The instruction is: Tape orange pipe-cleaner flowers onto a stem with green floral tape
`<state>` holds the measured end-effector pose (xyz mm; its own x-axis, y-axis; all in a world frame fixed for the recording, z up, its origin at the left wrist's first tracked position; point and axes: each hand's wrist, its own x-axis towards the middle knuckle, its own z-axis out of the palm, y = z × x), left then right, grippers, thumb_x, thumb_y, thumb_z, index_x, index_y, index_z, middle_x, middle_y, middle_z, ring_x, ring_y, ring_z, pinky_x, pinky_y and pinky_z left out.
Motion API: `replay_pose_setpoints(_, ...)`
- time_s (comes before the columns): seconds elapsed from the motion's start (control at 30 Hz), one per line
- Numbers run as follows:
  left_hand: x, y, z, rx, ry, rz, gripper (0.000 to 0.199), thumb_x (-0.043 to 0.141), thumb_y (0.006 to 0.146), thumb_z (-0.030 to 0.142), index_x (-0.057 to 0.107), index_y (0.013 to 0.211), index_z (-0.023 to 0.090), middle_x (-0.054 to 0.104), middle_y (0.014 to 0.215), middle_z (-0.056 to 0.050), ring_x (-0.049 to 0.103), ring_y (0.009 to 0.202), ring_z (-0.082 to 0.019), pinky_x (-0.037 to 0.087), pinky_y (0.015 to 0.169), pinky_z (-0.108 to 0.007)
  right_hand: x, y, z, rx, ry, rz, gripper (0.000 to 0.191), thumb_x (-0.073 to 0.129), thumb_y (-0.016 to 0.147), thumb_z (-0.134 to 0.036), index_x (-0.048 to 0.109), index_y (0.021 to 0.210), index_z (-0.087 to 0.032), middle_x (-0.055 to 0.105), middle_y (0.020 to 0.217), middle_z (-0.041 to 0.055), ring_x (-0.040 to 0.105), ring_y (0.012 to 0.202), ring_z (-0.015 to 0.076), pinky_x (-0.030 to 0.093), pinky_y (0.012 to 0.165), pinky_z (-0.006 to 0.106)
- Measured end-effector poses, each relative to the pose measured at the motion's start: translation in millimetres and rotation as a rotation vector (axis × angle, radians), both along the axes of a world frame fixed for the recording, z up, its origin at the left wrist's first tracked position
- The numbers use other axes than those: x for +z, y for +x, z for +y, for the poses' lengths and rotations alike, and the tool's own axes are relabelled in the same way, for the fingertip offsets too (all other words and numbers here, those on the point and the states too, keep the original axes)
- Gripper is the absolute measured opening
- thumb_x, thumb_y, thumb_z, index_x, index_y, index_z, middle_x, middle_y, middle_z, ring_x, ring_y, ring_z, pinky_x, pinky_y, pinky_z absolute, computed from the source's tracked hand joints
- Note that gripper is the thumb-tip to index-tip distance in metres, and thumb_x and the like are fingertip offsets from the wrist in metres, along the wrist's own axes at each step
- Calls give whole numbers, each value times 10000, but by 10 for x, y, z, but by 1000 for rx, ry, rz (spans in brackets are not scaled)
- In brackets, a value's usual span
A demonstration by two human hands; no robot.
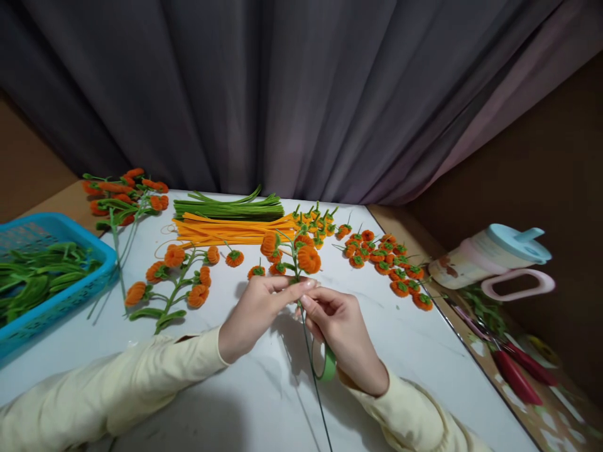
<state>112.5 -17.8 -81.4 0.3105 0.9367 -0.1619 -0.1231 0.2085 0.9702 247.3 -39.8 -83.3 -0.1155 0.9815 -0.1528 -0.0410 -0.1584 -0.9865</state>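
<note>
My left hand (257,307) pinches the green stem (315,376) of an upright spray with small orange fuzzy pumpkins (309,258) at its top. Close beside it, just below the pumpkins, my right hand (343,329) has thumb and forefinger pressed together at the stem. A roll of green floral tape (328,364) sits in the curl of that hand's lower fingers. The long wire stem runs down toward the front of the table. To the left lies a leafy branch with orange pumpkins (198,295). Exactly where the tape meets the stem is hidden by my fingers.
Loose orange pumpkins (379,254) lie to the right, behind them yellow strips (226,231) and green strips (230,209). A blue basket (101,270) of green leaves stands left, near more sprays (125,198). At right are a lidded cup (490,257) and red-handled pliers (518,376).
</note>
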Motion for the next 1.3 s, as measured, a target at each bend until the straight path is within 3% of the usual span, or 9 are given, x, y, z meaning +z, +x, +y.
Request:
replay_pose_setpoints(0.2, -45, -19, 39, -7, -1, -92, 240, 648, 779, 337, 744, 894, 148, 724, 922, -62, 609, 947, -211, 423, 866, -279, -10, -17, 37, 66, -52, -7, 311, 637, 752, -391, 610, 620, -110, 412, 370, -54, 280, 332, 42, 179, 380, 210)
replay_pose_setpoints(0.37, -71, -57, 97, -165, -29, -243, 267, 622, 814, 308, 706, 1025, 169, 689, 1063, -78, 606, 969, -208, 408, 905, -309, 16, 59, 78, 186, -77, 91, 305, 640, 781, -375, 613, 643, -105, 407, 345, -71, 285, 317, 29, 213, 390, 192)
replay_pose_setpoints(0.5, -62, -61, 113, -254, -59, -380, 231, 666, 772, 335, 739, 897, 155, 688, 1054, -98, 581, 1041, -256, 415, 910, -347, -5, 93, 129, 341, -142, 230, 325, 679, 741, -394, 590, 629, -102, 435, 351, -64, 274, 280, 18, 158, 342, 185)
replay_pose_setpoints(0.63, -60, -62, 113, -302, -45, -392, 264, 681, 741, 405, 742, 751, 149, 698, 1016, -104, 540, 1111, -278, 400, 946, -369, -40, 93, 170, 434, -186, 337, 297, 702, 715, -377, 580, 666, -111, 480, 390, -55, 272, 262, 16, 138, 301, 181)
replay_pose_setpoints(0.83, -92, -64, 147, -244, 65, -254, 265, 661, 765, 365, 728, 917, 159, 696, 1030, -87, 564, 1081, -248, 394, 960, -349, -60, 137, 183, 390, -132, 262, 309, 667, 755, -381, 594, 630, -108, 444, 369, -63, 272, 270, 11, 153, 333, 180)
replay_pose_setpoints(0.93, -68, -56, 137, -156, 100, -166, 277, 664, 762, 323, 710, 972, 148, 705, 1001, -78, 601, 1005, -240, 424, 914, -337, -40, 144, 168, 319, -108, 162, 334, 661, 756, -399, 590, 609, -108, 424, 343, -66, 271, 280, 17, 169, 347, 183)
replay_pose_setpoints(1.13, -36, -27, 81, 10, 67, -119, 247, 680, 755, 309, 716, 933, 140, 717, 935, -57, 611, 958, -211, 424, 893, -296, -2, 114, 155, 263, -90, 94, 328, 671, 747, -413, 558, 638, -125, 470, 363, -56, 312, 304, 29, 187, 342, 169)
replay_pose_setpoints(1.3, -61, -24, 105, -24, -16, -197, 207, 681, 756, 316, 717, 825, 124, 713, 899, -69, 612, 896, -203, 428, 858, -302, -24, 146, 189, 310, -99, 105, 316, 661, 757, -406, 554, 645, -130, 494, 375, -48, 310, 290, 29, 193, 329, 167)
